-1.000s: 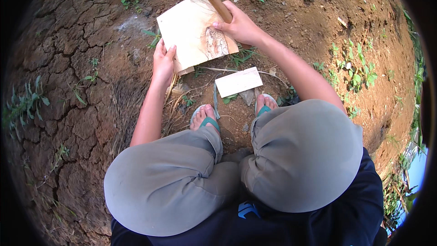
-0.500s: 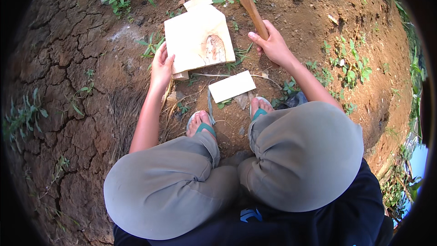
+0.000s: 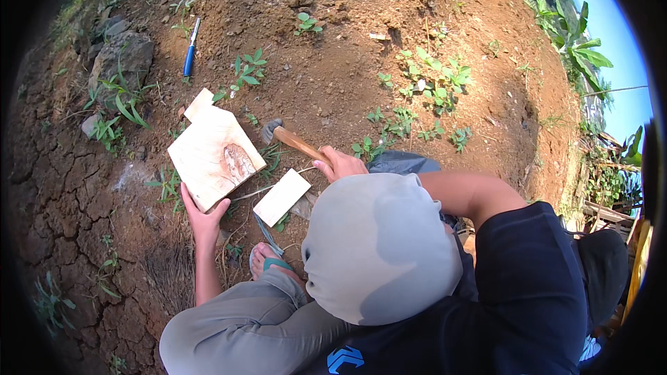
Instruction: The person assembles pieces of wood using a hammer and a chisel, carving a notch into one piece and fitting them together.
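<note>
A pale wooden board [image 3: 201, 153] with a dark knot lies on the ground, a smaller wood piece [image 3: 200, 103] showing past its far edge. My left hand [image 3: 203, 221] grips its near corner, thumb on one side and fingers on the other. In my right hand [image 3: 342, 165] is the wooden handle of a hammer [image 3: 297, 143]. The hammer's dark metal head is off the board's right side, not touching it. A small rectangular wood block [image 3: 283, 198] lies between the board and my right knee, which hides part of my right arm.
Farther off lies a blue-handled tool [image 3: 190, 59] with a pale shaft, near a grey rock [image 3: 124, 66]. Small green plants [image 3: 438, 80] grow from the brown soil. Beside my right knee is dark plastic sheeting [image 3: 403, 162]. Cracked earth [image 3: 76, 236] stretches to the left.
My view has swung to the right. My right hand has drawn back toward my knee with the hammer, whose head has come down from beyond the board to its right side. My left hand stays on the board.
</note>
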`<state>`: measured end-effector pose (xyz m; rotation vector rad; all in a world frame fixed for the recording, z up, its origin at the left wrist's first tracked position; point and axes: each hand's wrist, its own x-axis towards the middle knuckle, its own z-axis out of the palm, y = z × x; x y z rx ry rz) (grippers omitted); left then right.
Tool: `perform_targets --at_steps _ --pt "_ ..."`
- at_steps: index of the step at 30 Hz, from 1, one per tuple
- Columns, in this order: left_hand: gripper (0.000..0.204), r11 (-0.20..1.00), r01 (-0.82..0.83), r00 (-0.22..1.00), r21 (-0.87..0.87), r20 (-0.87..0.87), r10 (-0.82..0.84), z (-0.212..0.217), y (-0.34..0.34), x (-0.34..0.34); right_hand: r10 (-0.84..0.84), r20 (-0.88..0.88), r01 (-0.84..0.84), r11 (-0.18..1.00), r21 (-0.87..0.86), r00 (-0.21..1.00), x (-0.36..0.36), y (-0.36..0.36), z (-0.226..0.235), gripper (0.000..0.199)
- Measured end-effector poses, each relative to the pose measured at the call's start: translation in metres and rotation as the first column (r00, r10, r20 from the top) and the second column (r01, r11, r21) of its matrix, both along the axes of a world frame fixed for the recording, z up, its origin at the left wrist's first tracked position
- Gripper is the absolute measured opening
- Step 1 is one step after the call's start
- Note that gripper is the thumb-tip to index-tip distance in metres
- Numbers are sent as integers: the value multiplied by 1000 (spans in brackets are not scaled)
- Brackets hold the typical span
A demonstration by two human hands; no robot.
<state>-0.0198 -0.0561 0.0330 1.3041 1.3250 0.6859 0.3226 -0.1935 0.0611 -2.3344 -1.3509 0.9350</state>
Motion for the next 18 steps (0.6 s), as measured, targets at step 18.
perform_targets --at_steps 18 --pt "103 970 121 888 212 -460 -10 6 11 0 863 205 -875 405 266 462 -53 27 -14 62"
